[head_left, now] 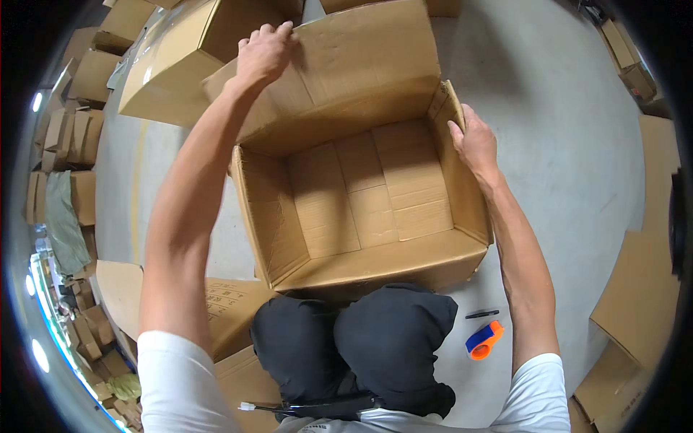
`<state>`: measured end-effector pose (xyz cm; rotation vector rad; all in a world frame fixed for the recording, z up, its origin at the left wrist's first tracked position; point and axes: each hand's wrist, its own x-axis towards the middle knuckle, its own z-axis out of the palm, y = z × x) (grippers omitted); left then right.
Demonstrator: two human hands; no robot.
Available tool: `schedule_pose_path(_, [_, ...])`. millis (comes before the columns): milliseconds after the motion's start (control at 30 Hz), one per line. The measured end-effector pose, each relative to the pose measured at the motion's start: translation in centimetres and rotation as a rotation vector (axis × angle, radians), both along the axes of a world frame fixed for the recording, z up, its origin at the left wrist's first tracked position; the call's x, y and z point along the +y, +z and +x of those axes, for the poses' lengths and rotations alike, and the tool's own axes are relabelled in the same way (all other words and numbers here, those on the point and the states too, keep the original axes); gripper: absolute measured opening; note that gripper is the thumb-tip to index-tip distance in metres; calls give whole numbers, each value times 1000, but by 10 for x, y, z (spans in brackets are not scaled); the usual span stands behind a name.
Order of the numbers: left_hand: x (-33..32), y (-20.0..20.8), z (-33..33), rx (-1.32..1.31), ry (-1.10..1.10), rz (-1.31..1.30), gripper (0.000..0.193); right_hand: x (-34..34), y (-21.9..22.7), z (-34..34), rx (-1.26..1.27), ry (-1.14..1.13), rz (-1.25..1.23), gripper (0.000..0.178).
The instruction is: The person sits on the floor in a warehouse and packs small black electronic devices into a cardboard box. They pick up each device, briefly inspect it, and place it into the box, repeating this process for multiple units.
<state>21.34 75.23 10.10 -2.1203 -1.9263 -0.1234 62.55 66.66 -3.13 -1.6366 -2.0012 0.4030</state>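
In front of my knees stands an open cardboard box [375, 260], its inside bare down to the seamed bottom panels. Its far flap [368, 50] is raised and leans away from me. My left hand [267, 54] reaches over and grips the upper edge of that flap near its left end, fingers curled over the rim. On the right side my right hand [476, 141] holds the top edge of the box's side flap, thumb toward the inside and the other fingers outside.
An orange and blue tape dispenser [484, 340] lies on the floor by my right knee, with a thin black object [482, 315] just beyond it. A larger carton [173, 61] stands far left. Flattened cardboard [639, 296] lies at right, and stacked boxes [76, 137] line the left.
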Motion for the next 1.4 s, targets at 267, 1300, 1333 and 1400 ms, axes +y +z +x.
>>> schedule_pose_path(267, [-95,-90,21,-796,-54,-700,71,9,-6,-6,-10,57,21,36])
schedule_pose_path(1300, [-830,-146,-171,-914,962,-245,49,-410,299,-92,252,396,-733,68])
schedule_pose_path(1333, [-837,-161,-169,-976,1037,-192,51,-392,318,-103,315,366,-712,74])
schedule_pose_path(1400, [-820,-171,-185,-1127,1259,-204,64,-371,328,-80,684,387,-549,70])
